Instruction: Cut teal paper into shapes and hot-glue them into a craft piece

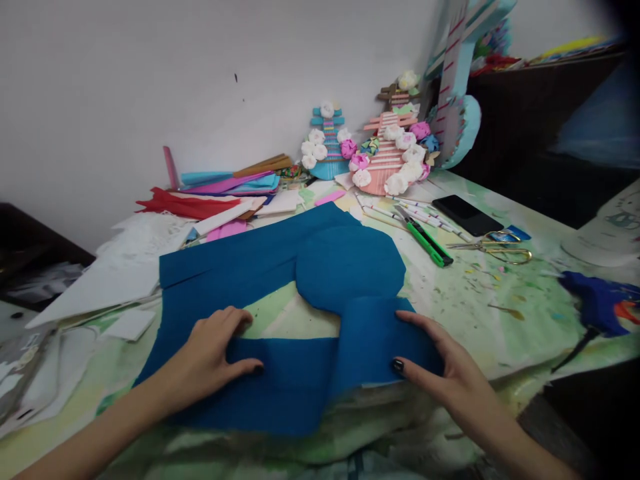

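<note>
A large sheet of blue paper (235, 267), perhaps crepe, lies near the table's front edge, with an opening cut in its middle. A rounded blue piece (353, 267) rests at its right side. My left hand (215, 350) lies on the lower left part of the sheet beside the opening, thumb and fingers apart. At the lower right, a folded or curled blue section (373, 340) sits under my right hand (445, 360). Its thumb and forefinger touch the section, spread apart. The other right fingers are partly hidden.
To the right lie a green utility knife (425, 237), a black phone (467, 215), gold-handled scissors (493, 247) and a blue glue gun (600, 303). Flower-decorated instrument shapes (387, 157) stand against the wall. Folded coloured papers (230, 183) and white sheets (115, 267) are at left.
</note>
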`<state>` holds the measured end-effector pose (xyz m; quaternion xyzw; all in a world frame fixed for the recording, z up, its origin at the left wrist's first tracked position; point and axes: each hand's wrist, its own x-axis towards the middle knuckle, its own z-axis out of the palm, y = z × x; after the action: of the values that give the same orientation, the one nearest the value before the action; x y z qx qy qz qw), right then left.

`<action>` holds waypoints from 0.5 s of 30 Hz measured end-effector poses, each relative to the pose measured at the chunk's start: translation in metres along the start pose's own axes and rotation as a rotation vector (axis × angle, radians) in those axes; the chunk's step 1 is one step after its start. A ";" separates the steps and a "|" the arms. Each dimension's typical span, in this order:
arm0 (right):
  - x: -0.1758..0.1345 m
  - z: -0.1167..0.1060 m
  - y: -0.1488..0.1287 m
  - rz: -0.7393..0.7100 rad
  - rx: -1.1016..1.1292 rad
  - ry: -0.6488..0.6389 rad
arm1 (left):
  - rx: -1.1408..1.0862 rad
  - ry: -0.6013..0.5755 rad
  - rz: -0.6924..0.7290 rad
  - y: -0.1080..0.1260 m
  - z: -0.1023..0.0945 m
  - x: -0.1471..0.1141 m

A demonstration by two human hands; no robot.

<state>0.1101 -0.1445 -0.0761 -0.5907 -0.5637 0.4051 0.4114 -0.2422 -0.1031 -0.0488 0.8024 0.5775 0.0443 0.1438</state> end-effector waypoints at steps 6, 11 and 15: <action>0.005 0.020 0.000 -0.017 0.028 0.116 | -0.175 -0.188 -0.071 -0.035 -0.019 -0.012; 0.026 0.009 -0.005 -0.143 -0.019 0.149 | -0.236 -0.157 -0.140 -0.064 -0.039 -0.011; 0.051 -0.001 -0.008 -0.230 -0.059 0.104 | -0.125 -0.116 -0.139 -0.083 -0.049 -0.010</action>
<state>0.1102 -0.0934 -0.0689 -0.5542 -0.6173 0.3073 0.4663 -0.3327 -0.0792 -0.0247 0.7512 0.6185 0.0237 0.2294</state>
